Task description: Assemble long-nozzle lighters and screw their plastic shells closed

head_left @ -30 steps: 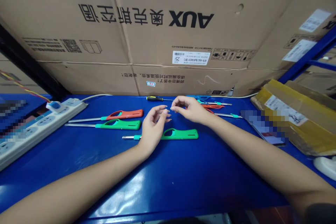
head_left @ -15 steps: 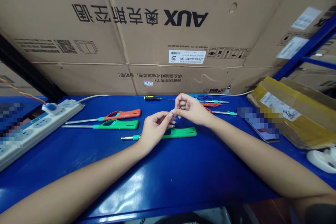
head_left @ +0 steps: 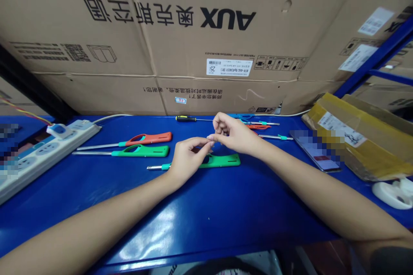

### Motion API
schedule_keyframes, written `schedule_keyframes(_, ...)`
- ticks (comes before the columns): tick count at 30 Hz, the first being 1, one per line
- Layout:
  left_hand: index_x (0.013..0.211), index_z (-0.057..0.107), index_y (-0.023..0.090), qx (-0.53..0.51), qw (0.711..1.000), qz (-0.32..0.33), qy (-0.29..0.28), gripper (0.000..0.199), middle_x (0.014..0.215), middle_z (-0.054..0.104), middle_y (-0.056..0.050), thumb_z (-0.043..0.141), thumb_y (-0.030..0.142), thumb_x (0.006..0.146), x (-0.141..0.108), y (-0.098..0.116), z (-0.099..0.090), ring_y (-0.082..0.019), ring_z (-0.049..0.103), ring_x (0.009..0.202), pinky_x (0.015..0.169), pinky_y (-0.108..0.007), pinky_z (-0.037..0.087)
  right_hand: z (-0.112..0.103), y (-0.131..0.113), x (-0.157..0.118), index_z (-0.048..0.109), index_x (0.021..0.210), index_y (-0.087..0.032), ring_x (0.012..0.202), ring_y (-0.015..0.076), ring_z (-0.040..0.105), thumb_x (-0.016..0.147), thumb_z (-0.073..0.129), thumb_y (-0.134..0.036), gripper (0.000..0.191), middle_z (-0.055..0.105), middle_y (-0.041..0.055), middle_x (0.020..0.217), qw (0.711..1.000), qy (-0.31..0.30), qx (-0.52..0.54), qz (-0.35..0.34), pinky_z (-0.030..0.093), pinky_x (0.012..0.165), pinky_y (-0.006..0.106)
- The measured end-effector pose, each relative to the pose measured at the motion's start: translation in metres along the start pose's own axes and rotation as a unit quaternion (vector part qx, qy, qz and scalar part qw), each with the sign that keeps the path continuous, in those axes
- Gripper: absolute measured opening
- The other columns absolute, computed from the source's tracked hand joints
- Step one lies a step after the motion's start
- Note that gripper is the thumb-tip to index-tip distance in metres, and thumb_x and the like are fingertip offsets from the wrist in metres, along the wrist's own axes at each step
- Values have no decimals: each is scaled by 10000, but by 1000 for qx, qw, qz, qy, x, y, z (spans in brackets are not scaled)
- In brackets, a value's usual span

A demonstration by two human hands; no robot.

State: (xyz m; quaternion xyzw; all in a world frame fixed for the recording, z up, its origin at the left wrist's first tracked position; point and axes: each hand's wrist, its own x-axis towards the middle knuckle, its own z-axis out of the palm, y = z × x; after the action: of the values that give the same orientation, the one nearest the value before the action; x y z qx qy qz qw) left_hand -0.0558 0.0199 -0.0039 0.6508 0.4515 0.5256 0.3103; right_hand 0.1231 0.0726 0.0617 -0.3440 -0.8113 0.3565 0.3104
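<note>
My left hand (head_left: 187, 158) and my right hand (head_left: 234, 134) meet fingertip to fingertip over the blue tabletop. Both are pinched closed; anything between the fingers is too small or too hidden to name. Below them lies a green long-necked lighter (head_left: 222, 160), its middle partly covered by my left hand. To the left rest an orange lighter (head_left: 153, 138) and another green lighter (head_left: 146, 151), metal tubes pointing left. Behind my right hand are a blue lighter (head_left: 240, 117) and an orange one (head_left: 260, 127), partly hidden. A black and yellow screwdriver (head_left: 186, 118) lies at the back.
A white power strip (head_left: 48, 150) with a plug runs along the left. To the right are a phone (head_left: 316, 152), a yellow-taped carton (head_left: 355, 137) and a white object (head_left: 392, 193). A large cardboard box (head_left: 177, 51) walls off the back.
Both hands stay together at nearly the same place, fingertips still touching. The small dark bit seen at the fingertips earlier no longer shows clearly. The whole view has shifted slightly.
</note>
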Motion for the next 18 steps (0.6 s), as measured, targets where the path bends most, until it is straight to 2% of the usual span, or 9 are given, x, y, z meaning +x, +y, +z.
schedule_keyframes(2,892,796,190,14,1000,12,0,234,790,787,-43,693,400,896,0,1,1,-196,739,683,640,-281,592,-8,3,10,474,835,-231,634,128,539,905,642,-386,240,566,-44,702,991,30,-127,1,434,616,271)
schedule_keyframes(5,888,794,196,39,998,41,-3,190,846,792,-49,698,360,896,-2,5,3,-198,737,745,651,-277,573,-12,15,35,542,839,-204,728,170,601,972,564,-355,203,654,28,801,978,55,-202,7,477,708,323)
schedule_keyframes(8,874,787,199,60,995,79,-14,156,861,788,-49,687,314,906,-4,8,2,-196,725,783,683,-284,558,1,29,65,633,944,-167,988,241,634,937,644,-264,98,703,110,1023,965,28,-262,-9,490,924,411)
schedule_keyframes(10,879,779,200,69,992,104,-25,151,870,788,-49,668,294,920,-6,9,1,-195,721,792,719,-298,555,16,37,83,667,1051,-156,1115,263,613,923,678,-260,165,691,129,1142,956,-4,-294,-21,483,1003,448)
schedule_keyframes(13,896,773,200,77,986,139,-42,144,904,791,-54,651,268,932,-9,8,-1,-196,722,822,797,-319,556,38,45,104,622,1253,-192,1102,228,640,980,614,-358,320,626,101,1299,946,-39,-320,-28,557,938,451)
schedule_keyframes(18,906,771,187,78,981,168,-52,132,904,788,-64,652,239,927,-9,6,-3,-196,714,824,827,-334,549,57,43,118,600,1288,-175,1095,241,648,974,623,-370,370,623,99,1297,953,-35,-298,-45,570,914,455)
